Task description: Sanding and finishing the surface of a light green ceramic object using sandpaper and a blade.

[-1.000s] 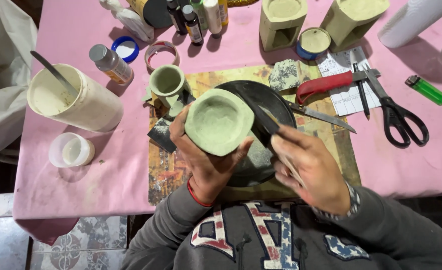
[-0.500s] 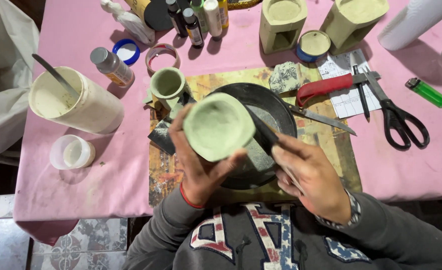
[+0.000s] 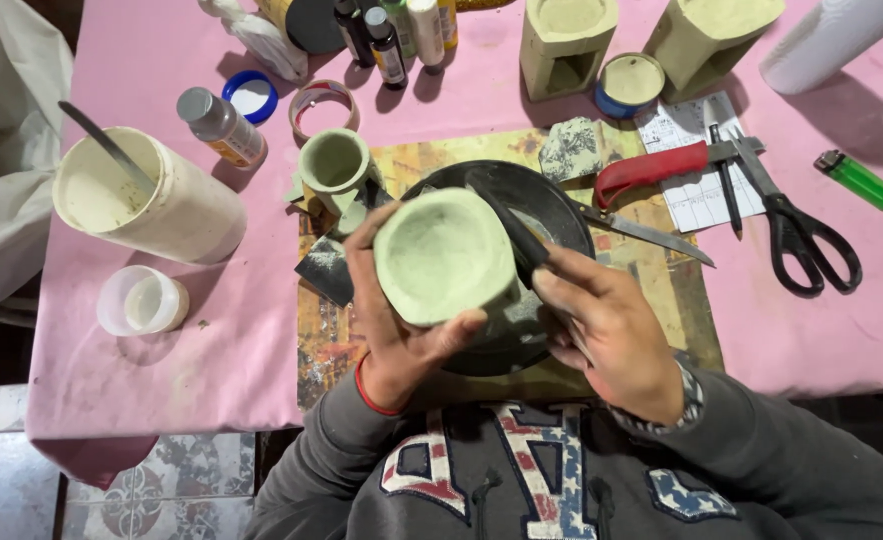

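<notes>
The pale green pot [image 3: 445, 256] has tipped a little further toward the person since a moment ago, its hollow mouth now facing up and slightly toward the chest, its axis leaning away from the body. The left hand [image 3: 402, 320] clasps it from below and behind, grip wrapped around its wall, keeping it above the black pan [image 3: 552, 205], presumably so scrapings fall there. The right hand [image 3: 612, 330] pinches a dark-handled blade [image 3: 510, 225] laid against the rim. Red-handled knife [image 3: 652, 168] and scissors [image 3: 797, 225] lie on the pink counter [image 3: 162, 360].
</notes>
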